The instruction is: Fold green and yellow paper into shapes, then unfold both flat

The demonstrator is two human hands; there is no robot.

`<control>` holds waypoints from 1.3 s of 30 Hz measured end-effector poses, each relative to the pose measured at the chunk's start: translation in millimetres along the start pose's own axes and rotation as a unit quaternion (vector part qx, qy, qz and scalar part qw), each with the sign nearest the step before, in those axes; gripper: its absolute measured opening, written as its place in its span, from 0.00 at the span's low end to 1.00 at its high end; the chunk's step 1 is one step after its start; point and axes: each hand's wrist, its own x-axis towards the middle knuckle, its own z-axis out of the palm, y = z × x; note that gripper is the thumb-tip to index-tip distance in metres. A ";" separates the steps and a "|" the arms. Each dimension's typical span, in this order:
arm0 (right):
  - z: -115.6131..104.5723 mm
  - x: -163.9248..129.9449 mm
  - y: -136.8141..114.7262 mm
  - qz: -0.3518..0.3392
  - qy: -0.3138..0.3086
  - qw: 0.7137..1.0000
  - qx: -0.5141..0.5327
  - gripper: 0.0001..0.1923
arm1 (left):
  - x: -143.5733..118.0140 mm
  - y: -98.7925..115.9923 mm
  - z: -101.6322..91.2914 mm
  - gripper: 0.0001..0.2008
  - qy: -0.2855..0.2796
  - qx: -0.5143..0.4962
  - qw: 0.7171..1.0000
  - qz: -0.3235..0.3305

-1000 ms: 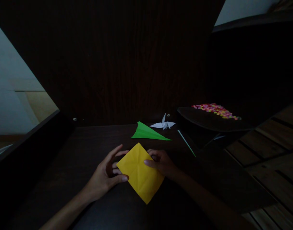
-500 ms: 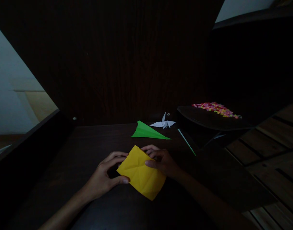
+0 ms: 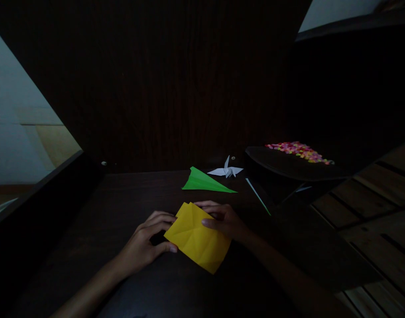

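Centrally, a sheet of yellow paper point(image 3: 202, 245) is positioned between the two hands, above the dark desk point(image 3: 123, 212), with one corner directed toward the left hand. Crease lines are visible across its face, and a second layer is exposed at the upper edge. The sheet is gripped by the right hand point(image 3: 225, 221), its thumb laid flat on the upper face and its fingers placed behind the far edge. The left corner is flanked by the left hand point(image 3: 149, 240), which is curved, with a gap left between thumb and fingers; whether the paper is pinched there cannot be determined. Beyond the sheet, a green folded paper point(image 3: 202, 182) is located, with a white paper bird point(image 3: 226, 171) just behind it. A thin strip point(image 3: 258, 197) is situated farther right.
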 end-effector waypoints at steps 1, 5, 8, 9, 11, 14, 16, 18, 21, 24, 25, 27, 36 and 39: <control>-1.5 0.0 -1.5 0.002 -0.010 1.000 -0.001 0.15 | 0.2 0.0 -0.1 0.13 0.002 0.001 1.000 0.002; -8.9 -2.3 -4.6 0.045 -0.041 0.998 -0.022 0.14 | 0.3 0.2 -0.9 0.09 0.020 0.002 1.000 0.008; -11.9 -5.4 -3.6 0.105 -0.032 0.993 -0.029 0.16 | -0.2 0.8 -1.1 0.06 0.036 -0.007 0.999 -0.003; -12.2 -6.2 -3.3 0.115 -0.029 0.993 -0.025 0.16 | -0.3 0.9 -1.0 0.06 0.043 -0.010 0.999 -0.006; -12.1 -7.2 -3.4 0.119 -0.025 0.992 -0.011 0.16 | -0.6 1.1 -1.2 0.07 0.061 -0.011 0.998 -0.003; -12.1 -7.1 -5.5 0.119 -0.010 0.993 0.002 0.16 | -0.3 2.4 -2.8 0.08 0.084 -0.011 0.996 0.001; -12.8 -6.8 -7.2 0.121 0.010 0.993 0.016 0.17 | 0.1 4.4 -5.4 0.08 0.092 -0.015 0.996 -0.008; -13.6 -6.9 -8.3 0.122 0.033 0.991 0.052 0.18 | 0.3 7.0 -8.9 0.08 0.099 -0.026 0.994 -0.036; -14.4 -7.1 -8.3 0.116 0.067 0.983 0.126 0.18 | -0.3 10.9 -13.3 0.08 0.121 -0.077 0.983 -0.116; -13.0 -5.6 -5.6 0.116 0.091 0.973 0.180 0.19 | -1.2 13.0 -13.3 0.10 0.166 -0.196 0.948 -0.189; -11.8 -4.5 -4.3 0.118 0.097 0.970 0.192 0.20 | -1.4 13.2 -12.1 0.11 0.181 -0.237 0.932 -0.205; -8.8 -1.8 -1.3 0.120 0.109 0.965 0.205 0.20 | -1.4 12.7 -8.7 0.14 0.195 -0.302 0.905 -0.228; -7.5 -0.7 -0.2 0.128 0.120 0.973 0.153 0.22 | 4.4 4.2 -4.1 0.25 0.164 -0.324 0.880 -0.305; -12.7 -1.7 -1.9 0.151 0.093 0.974 0.144 0.22 | 7.7 5.4 -6.6 0.32 0.196 -0.314 0.871 -0.324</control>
